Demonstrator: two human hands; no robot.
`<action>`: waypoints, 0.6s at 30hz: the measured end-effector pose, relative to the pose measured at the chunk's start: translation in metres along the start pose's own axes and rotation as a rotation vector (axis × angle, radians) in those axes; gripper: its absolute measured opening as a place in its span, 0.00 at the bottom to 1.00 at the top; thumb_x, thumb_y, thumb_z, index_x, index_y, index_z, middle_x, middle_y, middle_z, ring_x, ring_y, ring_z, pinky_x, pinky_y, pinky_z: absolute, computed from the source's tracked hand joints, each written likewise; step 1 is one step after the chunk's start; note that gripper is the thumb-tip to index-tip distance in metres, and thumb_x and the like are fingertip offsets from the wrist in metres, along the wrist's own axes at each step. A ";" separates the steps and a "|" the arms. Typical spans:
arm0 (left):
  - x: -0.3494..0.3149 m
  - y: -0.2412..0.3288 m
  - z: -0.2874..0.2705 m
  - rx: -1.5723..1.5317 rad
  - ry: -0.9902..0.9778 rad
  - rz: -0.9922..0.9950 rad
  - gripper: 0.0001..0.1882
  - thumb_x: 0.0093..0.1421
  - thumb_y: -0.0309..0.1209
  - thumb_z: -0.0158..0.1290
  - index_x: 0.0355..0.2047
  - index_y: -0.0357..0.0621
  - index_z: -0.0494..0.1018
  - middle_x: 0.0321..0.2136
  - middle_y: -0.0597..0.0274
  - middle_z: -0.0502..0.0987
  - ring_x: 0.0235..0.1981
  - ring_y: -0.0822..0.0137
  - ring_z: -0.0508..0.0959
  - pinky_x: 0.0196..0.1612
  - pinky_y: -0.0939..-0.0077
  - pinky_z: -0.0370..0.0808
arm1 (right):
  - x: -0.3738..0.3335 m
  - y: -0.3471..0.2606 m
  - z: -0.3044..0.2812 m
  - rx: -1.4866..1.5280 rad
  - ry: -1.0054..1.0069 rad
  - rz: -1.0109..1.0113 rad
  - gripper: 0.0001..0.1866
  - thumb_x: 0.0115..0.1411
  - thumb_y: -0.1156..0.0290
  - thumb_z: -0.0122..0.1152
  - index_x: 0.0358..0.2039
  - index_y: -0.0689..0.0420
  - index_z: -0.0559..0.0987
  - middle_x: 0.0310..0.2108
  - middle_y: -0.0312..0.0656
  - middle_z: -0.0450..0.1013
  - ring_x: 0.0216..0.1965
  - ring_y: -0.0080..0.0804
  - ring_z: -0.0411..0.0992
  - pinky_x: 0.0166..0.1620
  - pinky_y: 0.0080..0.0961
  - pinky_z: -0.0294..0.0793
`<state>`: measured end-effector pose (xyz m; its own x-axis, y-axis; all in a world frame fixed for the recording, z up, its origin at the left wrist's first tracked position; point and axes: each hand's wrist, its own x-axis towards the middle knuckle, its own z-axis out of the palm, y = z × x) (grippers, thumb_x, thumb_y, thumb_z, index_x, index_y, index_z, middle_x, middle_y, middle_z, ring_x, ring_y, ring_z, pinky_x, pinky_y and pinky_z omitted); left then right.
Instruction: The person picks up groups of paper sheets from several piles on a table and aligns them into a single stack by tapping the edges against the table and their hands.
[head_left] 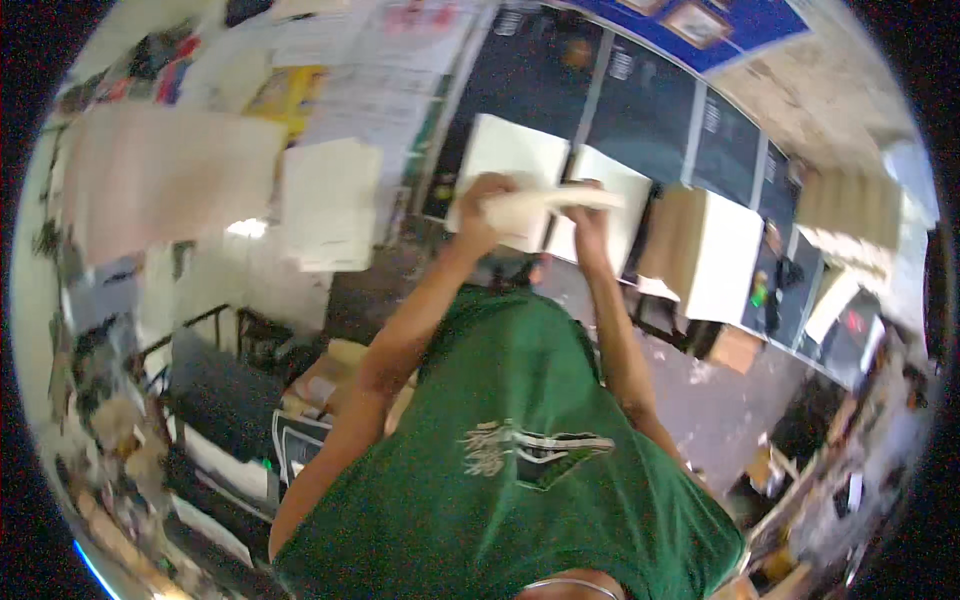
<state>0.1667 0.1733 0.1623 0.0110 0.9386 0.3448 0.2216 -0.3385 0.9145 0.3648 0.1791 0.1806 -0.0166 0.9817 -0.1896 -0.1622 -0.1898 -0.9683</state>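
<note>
My left hand (476,212) and my right hand (590,222) are raised in front of me, each closed on one end of a cream sheaf of paper (535,207). It is seen nearly edge-on and slightly bowed, and motion blurs it. Just beyond and beneath it, a white paper stack (515,150) lies on the dark tabletop (640,95). Close by on the right is a second white stack (622,185), partly hidden by the sheaf and my right hand. My fingertips are too blurred to make out singly.
Further right along the table are a tan stack (672,235), a white stack (725,258) and a ridged beige pile (850,208). On the left are another white stack (330,205) and a wide pale pile (165,180). A dark chair-like frame (225,370) stands at lower left.
</note>
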 end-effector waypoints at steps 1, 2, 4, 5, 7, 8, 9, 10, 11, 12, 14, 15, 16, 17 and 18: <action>-0.011 -0.007 0.002 0.155 0.176 -0.376 0.28 0.51 0.47 0.67 0.44 0.40 0.76 0.44 0.55 0.78 0.46 0.60 0.77 0.53 0.61 0.73 | -0.004 0.006 -0.010 -0.104 0.036 0.111 0.21 0.59 0.70 0.61 0.51 0.63 0.71 0.48 0.48 0.72 0.49 0.32 0.70 0.54 0.35 0.70; 0.011 0.031 -0.006 0.017 0.074 -0.797 0.32 0.46 0.43 0.72 0.47 0.39 0.76 0.44 0.58 0.80 0.40 0.62 0.79 0.48 0.64 0.75 | -0.015 -0.005 -0.020 -0.355 0.043 -0.046 0.27 0.58 0.66 0.64 0.56 0.62 0.69 0.49 0.50 0.71 0.51 0.38 0.70 0.57 0.39 0.67; 0.009 0.047 -0.063 0.082 0.075 -0.659 0.33 0.50 0.39 0.68 0.52 0.37 0.70 0.48 0.55 0.76 0.45 0.61 0.76 0.52 0.64 0.72 | -0.035 -0.089 -0.011 -0.665 -0.064 -0.319 0.32 0.56 0.63 0.67 0.58 0.61 0.68 0.48 0.53 0.71 0.53 0.46 0.69 0.58 0.41 0.65; 0.012 0.052 -0.100 0.124 0.087 -0.569 0.33 0.52 0.37 0.66 0.54 0.37 0.67 0.51 0.54 0.74 0.47 0.60 0.75 0.54 0.64 0.71 | -0.041 -0.124 -0.017 -0.712 -0.158 -0.416 0.30 0.55 0.64 0.68 0.55 0.61 0.71 0.47 0.52 0.71 0.52 0.47 0.69 0.57 0.40 0.66; 0.016 0.050 -0.182 0.203 0.140 -0.442 0.34 0.55 0.33 0.63 0.59 0.35 0.61 0.55 0.51 0.69 0.52 0.58 0.73 0.58 0.64 0.68 | -0.065 -0.166 -0.058 -0.914 0.001 -0.362 0.29 0.54 0.71 0.70 0.55 0.62 0.71 0.52 0.50 0.71 0.56 0.41 0.68 0.59 0.38 0.65; 0.013 0.043 -0.220 0.225 0.180 -0.437 0.35 0.57 0.31 0.61 0.62 0.35 0.59 0.58 0.49 0.67 0.54 0.57 0.71 0.60 0.64 0.67 | -0.070 -0.169 -0.084 -0.882 0.133 -0.368 0.25 0.52 0.74 0.70 0.51 0.62 0.73 0.49 0.48 0.72 0.53 0.41 0.70 0.57 0.36 0.67; 0.013 0.023 -0.256 0.235 0.189 -0.452 0.36 0.59 0.29 0.59 0.64 0.34 0.56 0.60 0.48 0.65 0.56 0.57 0.70 0.62 0.64 0.66 | -0.076 -0.175 -0.102 -1.007 0.303 -0.377 0.22 0.51 0.74 0.71 0.47 0.61 0.75 0.45 0.48 0.72 0.49 0.41 0.71 0.53 0.35 0.70; 0.014 0.001 -0.286 0.178 0.264 -0.634 0.35 0.59 0.31 0.61 0.62 0.31 0.59 0.58 0.47 0.68 0.56 0.58 0.70 0.60 0.65 0.67 | -0.080 -0.175 -0.126 -1.219 0.419 -0.342 0.20 0.51 0.70 0.73 0.42 0.61 0.75 0.42 0.47 0.72 0.45 0.43 0.71 0.48 0.37 0.72; 0.003 -0.040 -0.322 0.383 0.159 -0.677 0.35 0.59 0.34 0.61 0.61 0.30 0.60 0.58 0.46 0.69 0.57 0.58 0.70 0.60 0.65 0.67 | -0.082 -0.175 -0.139 -1.351 0.496 -0.214 0.20 0.50 0.65 0.74 0.38 0.61 0.75 0.40 0.48 0.72 0.42 0.46 0.71 0.45 0.39 0.71; -0.010 -0.076 -0.359 0.605 0.047 -0.710 0.36 0.59 0.37 0.62 0.61 0.29 0.62 0.57 0.46 0.70 0.57 0.59 0.70 0.60 0.64 0.67 | -0.082 -0.169 -0.156 -1.508 0.495 -0.154 0.22 0.49 0.59 0.74 0.35 0.60 0.75 0.37 0.48 0.73 0.39 0.47 0.72 0.42 0.40 0.72; -0.028 -0.119 -0.396 0.815 -0.092 -0.744 0.37 0.57 0.42 0.63 0.59 0.27 0.64 0.55 0.45 0.71 0.57 0.58 0.70 0.60 0.63 0.67 | -0.075 -0.136 -0.189 -1.450 0.439 -0.021 0.24 0.48 0.55 0.74 0.34 0.60 0.75 0.34 0.48 0.72 0.38 0.48 0.72 0.42 0.42 0.72; -0.029 -0.130 -0.395 0.814 -0.123 -0.753 0.39 0.56 0.45 0.63 0.57 0.26 0.65 0.55 0.44 0.72 0.57 0.58 0.70 0.60 0.62 0.67 | -0.071 -0.124 -0.199 -1.423 0.417 0.049 0.25 0.48 0.53 0.74 0.34 0.59 0.75 0.33 0.48 0.72 0.38 0.49 0.73 0.42 0.42 0.72; -0.021 -0.135 -0.390 0.852 -0.165 -0.774 0.39 0.56 0.47 0.63 0.57 0.27 0.66 0.54 0.44 0.72 0.57 0.58 0.71 0.59 0.61 0.68 | -0.069 -0.121 -0.200 -1.470 0.445 -0.015 0.24 0.48 0.53 0.74 0.31 0.60 0.76 0.31 0.46 0.74 0.34 0.48 0.74 0.39 0.42 0.73; -0.015 -0.137 -0.385 0.891 -0.206 -0.795 0.40 0.55 0.49 0.63 0.56 0.27 0.67 0.54 0.44 0.73 0.56 0.57 0.71 0.58 0.60 0.69 | -0.070 -0.121 -0.203 -1.435 0.448 -0.001 0.23 0.48 0.53 0.74 0.30 0.60 0.76 0.31 0.46 0.74 0.34 0.48 0.75 0.38 0.42 0.74; -0.009 -0.135 -0.386 0.975 -0.243 -0.833 0.40 0.56 0.50 0.62 0.56 0.28 0.67 0.54 0.44 0.73 0.56 0.57 0.72 0.57 0.59 0.70 | -0.071 -0.122 -0.207 -1.399 0.449 0.011 0.23 0.48 0.53 0.74 0.30 0.60 0.77 0.30 0.46 0.75 0.34 0.47 0.75 0.37 0.41 0.74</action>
<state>-0.2400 0.1845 0.1179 -0.3195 0.8643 -0.3885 0.8579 0.4379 0.2687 0.5900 0.1300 0.2786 0.3320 0.9430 0.0218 0.9070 -0.3128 -0.2820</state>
